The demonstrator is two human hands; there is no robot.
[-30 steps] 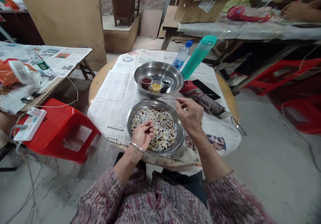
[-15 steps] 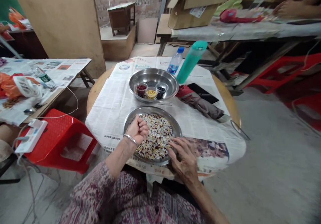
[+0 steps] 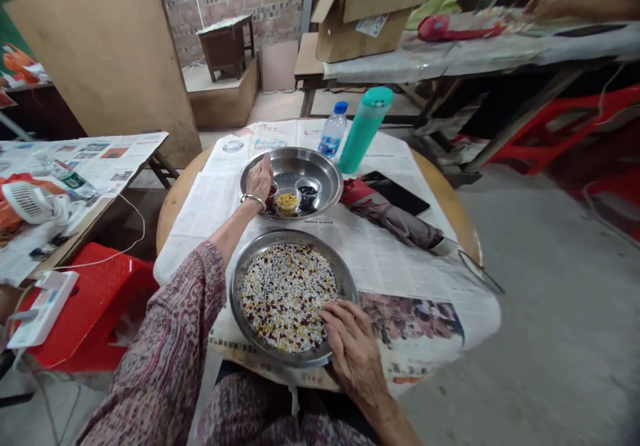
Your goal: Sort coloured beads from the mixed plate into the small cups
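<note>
A steel basin (image 3: 239, 313) near me holds a spread of white grains mixed with dark red, yellow and black beans (image 3: 287, 293). My right hand (image 3: 353, 346) rests over its right rim, fingers loosely bent and a little apart, fingertips at the mix. Beyond it stands a second steel basin (image 3: 325, 166) with three small clear cups. My left hand (image 3: 259, 183), with a bangle at the wrist, is over the cup of red beans (image 3: 273, 191), mostly covering it. Its fingers look drawn together; any contents are hidden. Beside it are the cup of yellow beans (image 3: 287, 203) and the cup of black beans (image 3: 307, 196).
Newspaper (image 3: 200, 199) covers the round table. A blue-capped water bottle (image 3: 333, 129), a green bottle (image 3: 366, 129), a phone (image 3: 397, 193) and a folded umbrella (image 3: 395, 216) stand or lie at right. A red stool (image 3: 100, 313) holds a power strip (image 3: 44, 309). Another person's hands (image 3: 555, 1) show at far right.
My left hand has moved from above the near basin, where it was a fist, forward to the red-bean cup in the far basin. My right hand stays by the near basin's rim. The view has shifted.
</note>
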